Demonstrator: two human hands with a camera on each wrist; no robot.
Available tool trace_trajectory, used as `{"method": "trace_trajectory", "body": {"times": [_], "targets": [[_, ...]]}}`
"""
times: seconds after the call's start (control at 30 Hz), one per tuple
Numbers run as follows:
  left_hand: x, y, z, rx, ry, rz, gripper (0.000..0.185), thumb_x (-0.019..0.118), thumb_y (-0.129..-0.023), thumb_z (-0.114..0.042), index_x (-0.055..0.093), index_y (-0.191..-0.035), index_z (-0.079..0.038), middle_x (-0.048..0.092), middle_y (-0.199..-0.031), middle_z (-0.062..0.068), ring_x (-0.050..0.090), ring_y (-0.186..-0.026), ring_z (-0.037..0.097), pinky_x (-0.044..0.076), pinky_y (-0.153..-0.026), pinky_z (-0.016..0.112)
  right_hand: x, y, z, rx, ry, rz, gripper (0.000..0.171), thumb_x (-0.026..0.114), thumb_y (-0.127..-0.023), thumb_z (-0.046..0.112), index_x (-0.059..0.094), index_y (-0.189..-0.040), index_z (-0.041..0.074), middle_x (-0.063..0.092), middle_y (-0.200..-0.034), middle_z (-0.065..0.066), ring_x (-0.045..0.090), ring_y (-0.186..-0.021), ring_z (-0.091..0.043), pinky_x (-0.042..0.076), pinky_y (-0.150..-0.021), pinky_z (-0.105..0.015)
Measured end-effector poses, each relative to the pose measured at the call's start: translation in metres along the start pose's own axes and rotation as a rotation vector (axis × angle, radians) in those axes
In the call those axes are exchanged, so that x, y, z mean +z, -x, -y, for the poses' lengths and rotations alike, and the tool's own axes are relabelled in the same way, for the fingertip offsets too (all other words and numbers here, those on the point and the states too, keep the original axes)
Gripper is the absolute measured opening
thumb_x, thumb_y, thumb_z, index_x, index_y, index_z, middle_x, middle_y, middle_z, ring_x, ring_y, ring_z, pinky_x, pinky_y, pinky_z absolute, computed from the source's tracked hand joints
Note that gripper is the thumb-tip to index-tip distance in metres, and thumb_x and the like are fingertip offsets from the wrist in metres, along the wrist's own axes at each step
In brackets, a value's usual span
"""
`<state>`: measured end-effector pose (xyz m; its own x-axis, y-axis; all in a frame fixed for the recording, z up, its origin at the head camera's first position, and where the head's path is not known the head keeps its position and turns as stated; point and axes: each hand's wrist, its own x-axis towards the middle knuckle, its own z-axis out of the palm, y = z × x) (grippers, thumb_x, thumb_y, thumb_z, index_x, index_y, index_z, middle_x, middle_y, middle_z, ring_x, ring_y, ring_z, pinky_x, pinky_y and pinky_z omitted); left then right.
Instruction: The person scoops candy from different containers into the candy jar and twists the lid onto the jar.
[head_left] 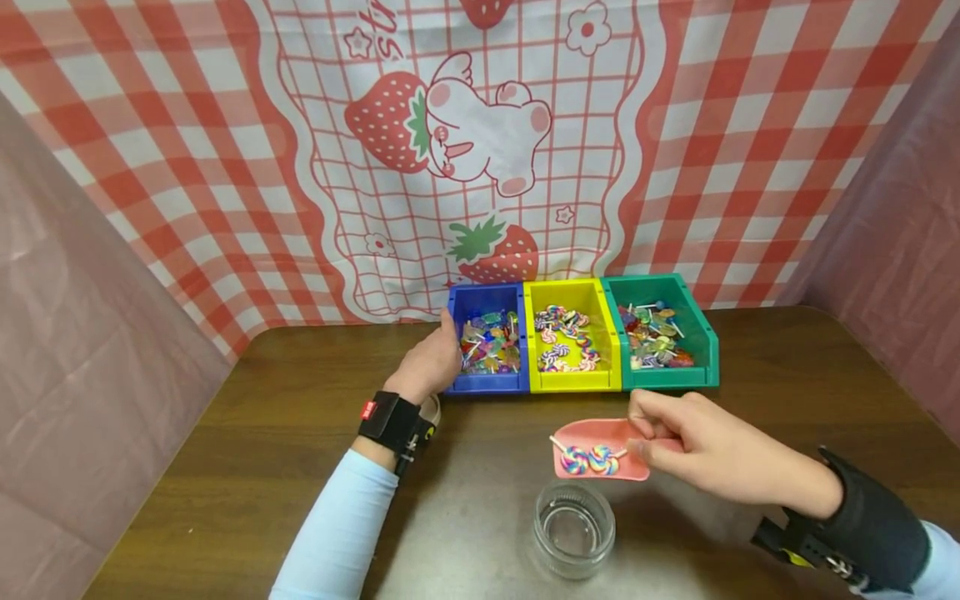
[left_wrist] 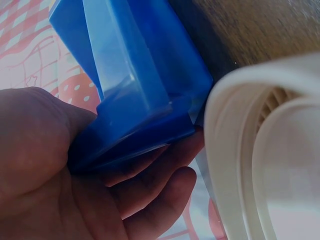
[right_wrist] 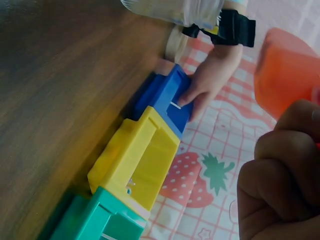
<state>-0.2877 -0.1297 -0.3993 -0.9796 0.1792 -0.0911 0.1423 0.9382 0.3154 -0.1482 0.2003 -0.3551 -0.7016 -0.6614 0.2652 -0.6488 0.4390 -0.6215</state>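
My right hand (head_left: pixel 705 450) pinches a pink scoop (head_left: pixel 600 430) by its right end. Two rainbow swirl lollipops (head_left: pixel 588 460) lie in the scoop, their white sticks pointing outward. Just in front of the scoop, on the near side, an open glass jar (head_left: pixel 573 560) stands upright on the table. My left hand (head_left: pixel 425 367) holds the left side wall of a blue bin (head_left: pixel 489 383), thumb over the rim. In the left wrist view, the fingers (left_wrist: pixel 155 185) curl along the outside of the blue bin (left_wrist: pixel 125 75). Mixed small candies and lollipops fill this bin.
A yellow bin (head_left: pixel 576 382) with swirl lollipops stands between the blue bin and a green bin (head_left: pixel 670 378) of mixed candies. Behind the row hangs a red checked strawberry cloth (head_left: pixel 465 125). All stand on a brown wooden table (head_left: pixel 315 358) with pink drapes (head_left: pixel 90 292) at the sides.
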Motion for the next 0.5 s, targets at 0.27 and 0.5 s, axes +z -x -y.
{"method": "trace_trajectory", "body": {"times": [0.27,0.5], "targets": [[0.000,-0.003,0.001,0.004,-0.006,0.002,0.064,0.034,-0.105,-0.015,0.002,-0.157,0.004,0.060,-0.129,0.016,0.064,-0.104,0.028,0.051,-0.086,0.044,0.002,-0.002,0.010,0.019,0.061,0.169,0.036,0.068,-0.084,0.001,0.043,-0.083,0.027,0.027,-0.062,0.022,0.027,-0.051,0.007,0.025,-0.047,-0.017],[0.001,-0.002,0.001,0.009,-0.013,0.003,0.065,0.035,-0.105,-0.014,0.001,-0.156,0.005,0.061,-0.128,0.016,0.065,-0.101,0.027,0.051,-0.083,0.043,0.005,-0.004,0.017,-0.047,0.158,0.212,0.037,0.072,-0.085,0.009,0.042,-0.082,0.031,0.027,-0.062,0.025,0.028,-0.053,0.009,0.024,-0.049,-0.014]]}}
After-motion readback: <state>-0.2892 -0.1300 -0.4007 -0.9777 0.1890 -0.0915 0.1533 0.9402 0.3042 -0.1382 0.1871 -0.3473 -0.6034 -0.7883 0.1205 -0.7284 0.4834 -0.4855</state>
